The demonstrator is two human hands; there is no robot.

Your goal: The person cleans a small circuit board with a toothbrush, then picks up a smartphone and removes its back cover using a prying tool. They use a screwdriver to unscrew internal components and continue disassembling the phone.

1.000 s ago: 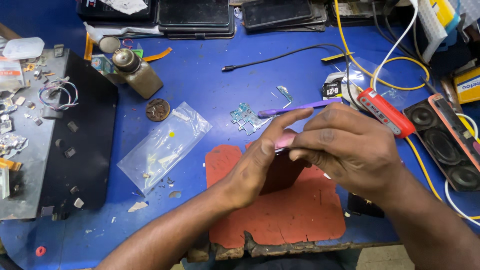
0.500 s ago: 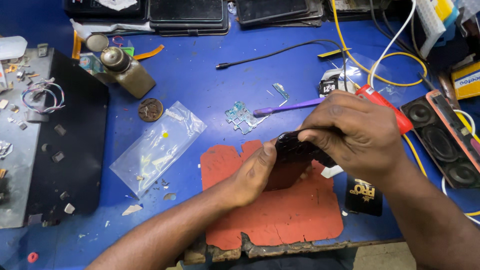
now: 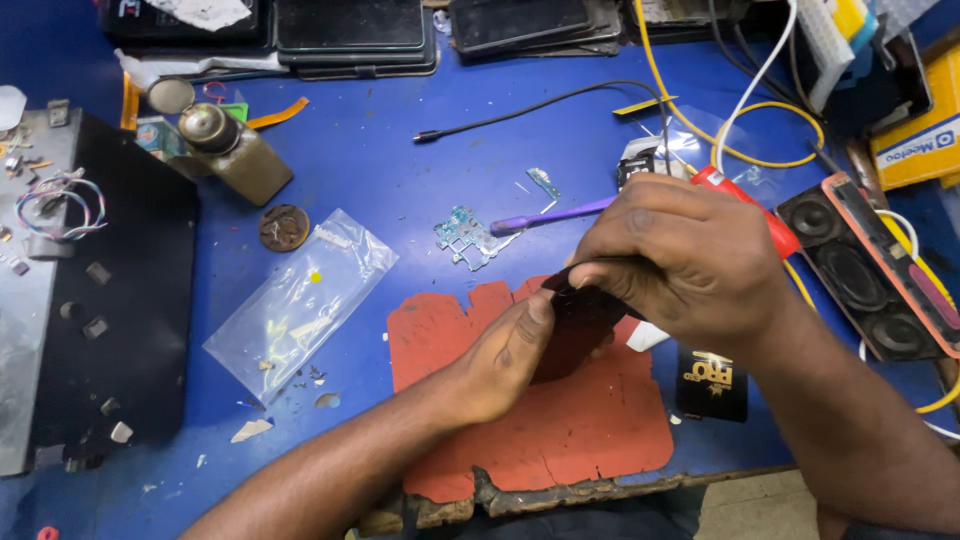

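Black phone part point(image 3: 575, 315) between both hands' fingers point(image 3: 535, 315).

worktop point(image 3: 400, 170): blue, scuffed | near edge: cracked red mat point(image 3: 560, 420) | left: black-and-grey metal box point(image 3: 100, 290) | centre: clear plastic bag point(image 3: 300, 300), brown disc point(image 3: 284, 227), small circuit board point(image 3: 462, 236), purple tool point(image 3: 550, 216) | back: brass bottle point(image 3: 235, 150), black cable point(image 3: 540, 105) | right: speaker unit point(image 3: 865, 270)

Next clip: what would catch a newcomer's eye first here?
Both hands, the left hand and right hand, meet at centre on a small dark device, held just above a worn red mat at the blue table's near edge. Just behind lie a purple tool and a bare circuit board; a clear plastic bag lies to the left.
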